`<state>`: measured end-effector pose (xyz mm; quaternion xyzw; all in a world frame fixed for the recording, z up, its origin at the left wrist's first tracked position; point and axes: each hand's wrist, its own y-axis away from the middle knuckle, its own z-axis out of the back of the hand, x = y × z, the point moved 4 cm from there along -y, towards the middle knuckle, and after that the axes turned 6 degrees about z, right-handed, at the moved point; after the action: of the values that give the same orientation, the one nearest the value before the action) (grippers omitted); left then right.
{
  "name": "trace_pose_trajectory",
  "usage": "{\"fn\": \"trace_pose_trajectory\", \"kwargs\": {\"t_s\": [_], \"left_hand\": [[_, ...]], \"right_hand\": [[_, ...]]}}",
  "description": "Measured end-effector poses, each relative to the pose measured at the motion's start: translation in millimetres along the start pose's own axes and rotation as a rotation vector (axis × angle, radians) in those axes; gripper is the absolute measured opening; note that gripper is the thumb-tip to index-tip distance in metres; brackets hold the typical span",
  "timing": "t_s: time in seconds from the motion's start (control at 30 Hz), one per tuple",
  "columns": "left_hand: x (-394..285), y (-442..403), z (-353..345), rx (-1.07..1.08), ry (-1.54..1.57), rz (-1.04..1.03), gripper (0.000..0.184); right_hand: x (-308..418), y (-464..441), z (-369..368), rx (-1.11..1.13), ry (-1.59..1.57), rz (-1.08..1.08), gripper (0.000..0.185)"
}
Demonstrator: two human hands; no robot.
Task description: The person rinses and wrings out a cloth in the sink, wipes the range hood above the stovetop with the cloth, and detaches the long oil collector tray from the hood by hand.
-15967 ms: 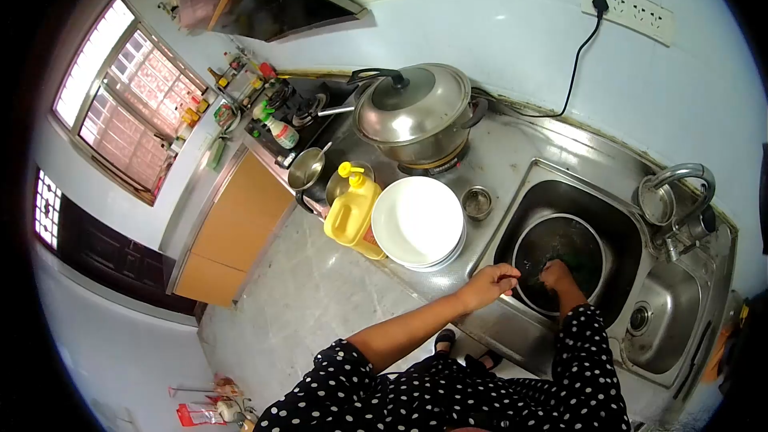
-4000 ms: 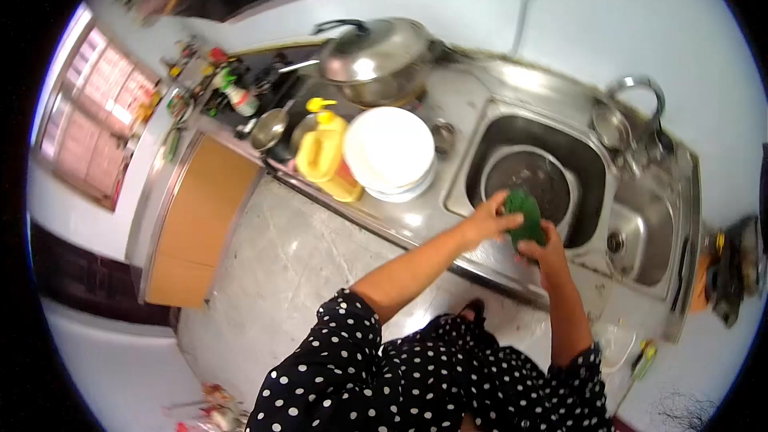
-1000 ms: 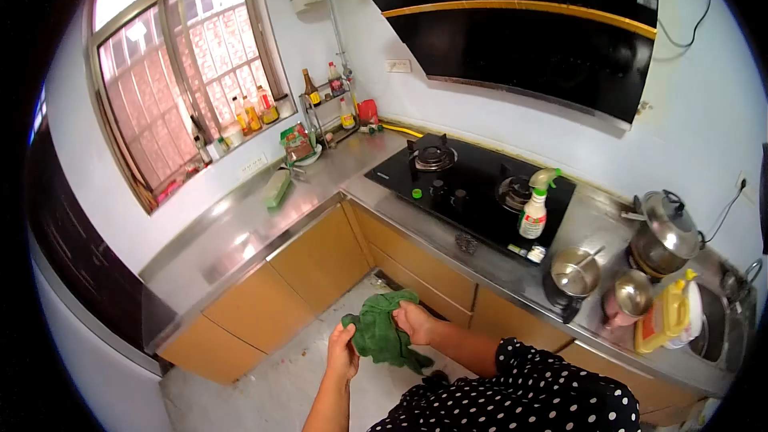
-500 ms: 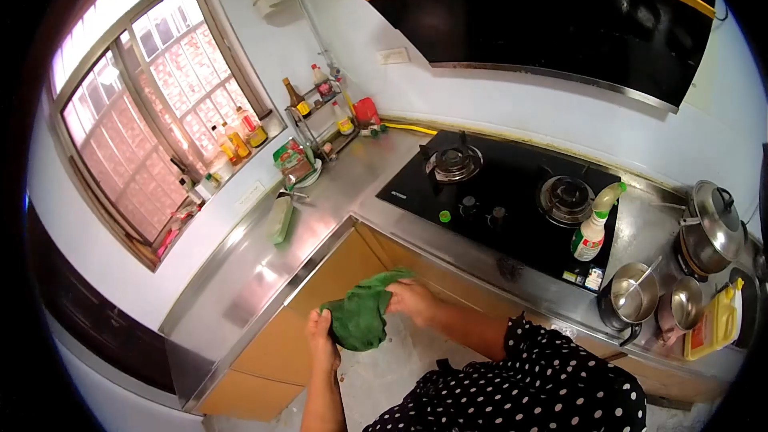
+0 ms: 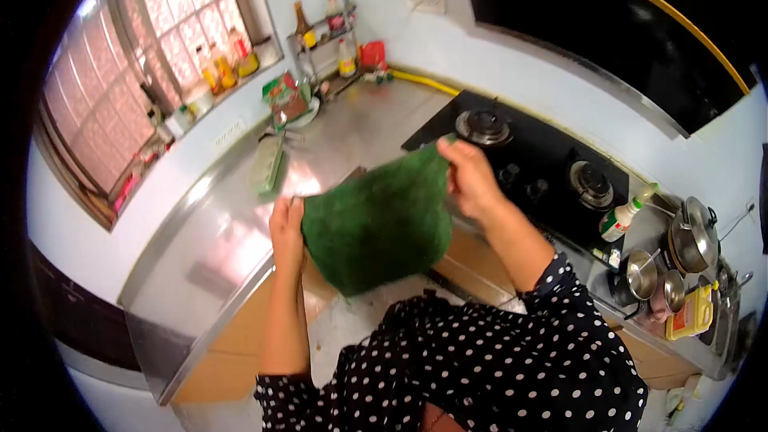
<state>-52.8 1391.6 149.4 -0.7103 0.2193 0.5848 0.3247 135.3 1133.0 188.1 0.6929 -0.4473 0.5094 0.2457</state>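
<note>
- Green cloth (image 5: 376,220) is hanging in midair between the hands, the stove (image 5: 544,152) lying at its 2 o'clock.
- Left hand (image 5: 286,234) and right hand (image 5: 478,184) are pinching its upper corners, fingers closing on the edge.
- Spreading seems under way; the next move is probably calling for secure corners.
- It is showing wider, less bunched, than half a second ago.

Spray bottle (image 5: 618,222) at right edge of black gas hob (image 5: 544,154). Lidded pot (image 5: 694,238), steel saucepan (image 5: 642,276), yellow jug (image 5: 692,314) nearby. Bottles (image 5: 222,68) along barred window (image 5: 186,12). Red item (image 5: 373,56) in corner, possibly bag.
</note>
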Motion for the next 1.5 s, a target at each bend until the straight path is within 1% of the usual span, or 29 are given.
{"fn": "trace_pose_trajectory", "kwargs": {"t_s": [0.03, 0.07, 0.17, 0.27, 0.33, 0.37, 0.43, 0.47, 0.5, 0.53, 0.57, 0.6, 0.7, 0.77, 0.8, 0.93, 0.97, 1.03, 1.1, 1.13, 1.17, 1.23, 1.27, 1.3, 1.37, 1.4, 1.43, 1.47, 1.5], "left_hand": [[-15, -9, -3, -0.004, -0.061, -0.008, 0.016], [-21, -21, -4, 0.066, 0.0, -0.012, 0.015], [-40, -56, -12, 0.097, 0.04, -0.015, 0.015], [-71, -93, -29, 0.247, 0.061, -0.023, 0.015], [-107, -108, -47, 0.464, 0.326, 0.12, 0.025], [-123, -118, -53, 0.467, 0.331, 0.116, 0.025], [-149, -126, -71, 0.822, 0.63, 0.084, 0.04], [-113, -147, -76, 0.831, 0.672, 0.315, 0.054], [-91, -135, -88, 0.837, 0.524, 0.464, 0.057], [-79, -125, -98, 0.709, 0.298, 0.442, 0.059], [-45, -135, -105, 0.724, 0.272, 0.505, 0.054], [-29, -139, -115, 0.8, 0.308, 0.428, 0.051], [-11, -163, -120, 0.607, 0.23, 0.398, 0.042], [-5, -188, -114, 0.559, 0.305, 0.414, 0.042], [-7, -196, -109, 0.502, 0.376, 0.427, 0.042], [-4, -212, -100, 0.383, 0.258, 0.421, 0.042], [-5, -215, -101, 0.387, 0.255, 0.421, 0.042], [-9, -223, -109, 0.433, 0.068, 0.337, 0.05], [-28, -233, -118, 0.464, 0.053, 0.253, 0.057], [-52, -229, -124, 0.486, 0.038, 0.165, 0.063], [-69, -218, -127, 0.486, 0.042, 0.155, 0.063], [-136, -163, -147, 0.54, -0.022, -0.455, 0.072], [-138, -163, -144, 0.555, -0.046, -0.524, 0.078], [-128, -172, -136, 0.559, -0.047, -0.53, 0.078], [-84, -203, -128, 0.595, -0.431, -0.376, 0.078], [-72, -206, -131, 0.57, -0.395, -0.325, 0.069], [-64, -212, -134, 0.574, -0.392, -0.329, 0.069], [-55, -219, -134, 0.503, -0.438, -0.365, 0.059], [-52, -222, -133, 0.434, -0.483, -0.398, 0.05]], "right_hand": [[-2, -6, -1, -0.012, 0.028, 0.034, 0.029], [-5, -8, -4, -0.046, 0.019, 0.017, 0.028], [-15, -24, -6, -0.125, -0.028, 0.004, 0.025], [-1, -43, -8, -0.12, -0.07, 0.067, 0.023], [28, -54, -11, -0.066, -0.069, 0.164, 0.021], [55, -49, -34, -0.116, -0.16, 0.338, 0.027], [35, -78, 9, -0.196, -0.212, 0.391, 0.043], [2, -91, 17, -0.125, -0.131, 0.195, 0.058], [-14, -84, -4, -0.016, -0.055, -0.029, 0.062], [-29, -78, -23, 0.078, -0.204, -0.077, 0.059], [-36, -82, -36, 0.18, -0.353, -0.122, 0.056], [-40, -94, -34, 0.191, -0.368, -0.12, 0.056], [-44, -117, -14, -0.028, -0.224, -0.119, 0.038], [-41, -141, 15, -0.025, -0.118, -0.111, 0.035], [-24, -137, 12, -0.015, -0.168, -0.065, 0.033], [-26, -151, 34, -0.047, -0.233, -0.151, 0.031], [-29, -154, 38, -0.06, -0.166, -0.14, 0.031], [-41, -166, 56, -0.081, -0.097, -0.126, 0.031], [-48, -187, 73, -0.064, 0.201, -0.103, 0.045], [-12, -169, 55, -0.018, 0.13, -0.044, 0.053], [9, -167, 51, 0.012, 0.006, 0.111, 0.05], [54, -144, 42, -0.08, -0.178, 0.297, 0.048], [54, -148, 58, -0.079, -0.186, 0.342, 0.045], [47, -154, 71, -0.155, -0.141, 0.298, 0.043], [13, -176, 108, -0.309, 0.003, 0.163, 0.039], [11, -178, 108, -0.303, -0.061, 0.16, 0.035], [7, -177, 110, -0.297, -0.121, 0.147, 0.031], [15, -181, 110, -0.204, 0.221, 0.294, 0.025], [18, -173, 103, -0.284, 0.023, 0.21, 0.022]]}}
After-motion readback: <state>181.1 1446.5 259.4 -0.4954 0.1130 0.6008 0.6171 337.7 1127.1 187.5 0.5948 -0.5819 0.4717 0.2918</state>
